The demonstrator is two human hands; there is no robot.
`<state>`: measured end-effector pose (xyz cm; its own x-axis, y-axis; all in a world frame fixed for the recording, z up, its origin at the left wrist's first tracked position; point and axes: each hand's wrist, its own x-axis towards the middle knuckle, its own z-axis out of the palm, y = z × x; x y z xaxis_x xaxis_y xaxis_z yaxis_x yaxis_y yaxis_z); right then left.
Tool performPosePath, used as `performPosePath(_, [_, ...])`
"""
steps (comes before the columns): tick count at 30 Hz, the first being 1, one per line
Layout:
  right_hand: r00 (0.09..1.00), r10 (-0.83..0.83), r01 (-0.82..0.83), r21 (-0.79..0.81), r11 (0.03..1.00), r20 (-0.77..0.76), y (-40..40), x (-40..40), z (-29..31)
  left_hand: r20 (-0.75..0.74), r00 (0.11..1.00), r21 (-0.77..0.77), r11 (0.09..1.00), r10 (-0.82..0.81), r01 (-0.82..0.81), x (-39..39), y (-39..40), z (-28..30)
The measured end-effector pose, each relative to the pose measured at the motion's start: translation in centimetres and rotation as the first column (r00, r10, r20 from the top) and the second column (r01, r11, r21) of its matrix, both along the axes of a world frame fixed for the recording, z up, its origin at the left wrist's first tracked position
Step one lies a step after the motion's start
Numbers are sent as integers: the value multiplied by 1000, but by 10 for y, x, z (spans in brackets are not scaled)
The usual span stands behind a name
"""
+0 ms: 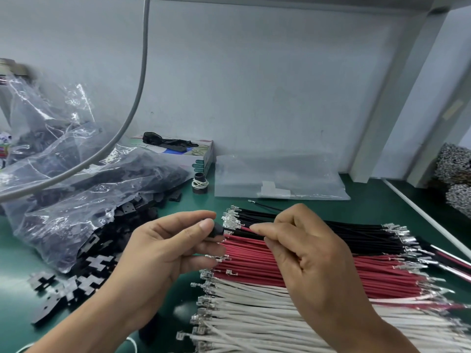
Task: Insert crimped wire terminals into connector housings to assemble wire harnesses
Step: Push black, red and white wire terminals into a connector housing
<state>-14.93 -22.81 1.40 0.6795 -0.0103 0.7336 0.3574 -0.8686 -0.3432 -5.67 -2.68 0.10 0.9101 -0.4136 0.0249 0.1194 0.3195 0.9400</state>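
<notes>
A small black plastic connector housing (218,229) is being pinched between the thumb and forefinger of the left hand (163,253), its open face turned toward the wires. The right hand (305,250) is being held just beside it, fingertips (257,228) pressed together on a thin wire; the colour of that wire is partly hidden, and whether its terminal is already entering the housing cannot be told. Beneath both hands, three flat rows of short insulated wires are lying on the green bench mat (362,200): black wires (356,234) farthest away, red wires (254,258) in the middle, white wires (254,317) nearest. Each is tipped with a bright crimped metal terminal (230,217). The housing is judged light, rigid and small enough to slip, so it is best gripped on its side walls, leaving the cavities clear. The wires are judged light and pliant; a hold on the insulation just behind the crimp is advised, since the thin terminals are likely to bend. Spare black housings (66,286) are spilling from a clear plastic bag (63,200) at the left.
</notes>
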Motion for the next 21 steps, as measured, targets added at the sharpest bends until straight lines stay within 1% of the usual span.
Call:
performPosePath(3, [999, 20, -22, 36, 999, 42, 1, -1, -1, -25, 999, -19, 999, -49, 48, 0, 1, 0])
performPosePath(9, [996, -14, 14, 1, 1000, 84, 4, -2, -2, -59, 994, -34, 996, -88, 86, 1, 2, 1])
performPosePath(11, [995, -12, 16, -41, 999, 97, 4, -3, -2, -73, 993, -38, 995, -96, 93, 1, 2, 1])
performPosePath(14, [992, 5, 15, -150, 989, 130, 3, -6, 0, -81, 991, -35, 994, -103, 100, 1, 3, 1])
performPosePath(17, [993, 6, 18, -195, 981, 118, 3, -6, 2, -92, 991, -28, 996, -92, 90, 0, 3, 1])
performPosePath(18, [996, 12, 4, -175, 985, 88, 4, -6, 2, -94, 992, -26, 997, -80, 78, 0, 2, 1])
performPosePath(19, [999, 23, -17, -122, 992, 48, 5, -5, 0, -96, 993, -24, 997, -70, 68, 0, 2, 0])
performPosePath(21, [997, 73, -72, 41, 997, -24, 5, -3, -3, -92, 994, -11, 998, -66, 66, -1, 2, -1])
